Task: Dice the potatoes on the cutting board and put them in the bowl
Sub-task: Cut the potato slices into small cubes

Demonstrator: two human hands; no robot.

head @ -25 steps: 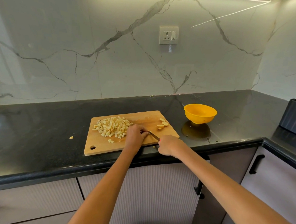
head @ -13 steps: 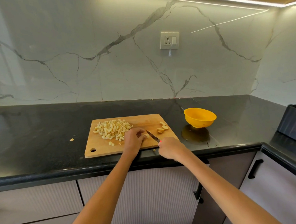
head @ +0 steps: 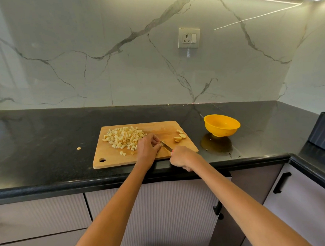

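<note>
The left hand [head: 147, 146] has its fingers curled down, pinning a small potato piece [head: 162, 144] on the wooden cutting board [head: 141, 158]. Just right of those fingertips the knife [head: 166, 147] blade runs diagonally back to the right hand [head: 181, 157], fist clamped on its handle. Diced potato [head: 124, 137] is heaped left; uncut slices [head: 179, 136] wait right, nearer the empty yellow bowl [head: 221, 125].

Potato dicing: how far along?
Mostly diced: a pile of cubes sits on the cutting board. In hand: left hand steadies a piece, right hand works the knife. Left: a few slices uncut; the yellow bowl looks empty.
</note>
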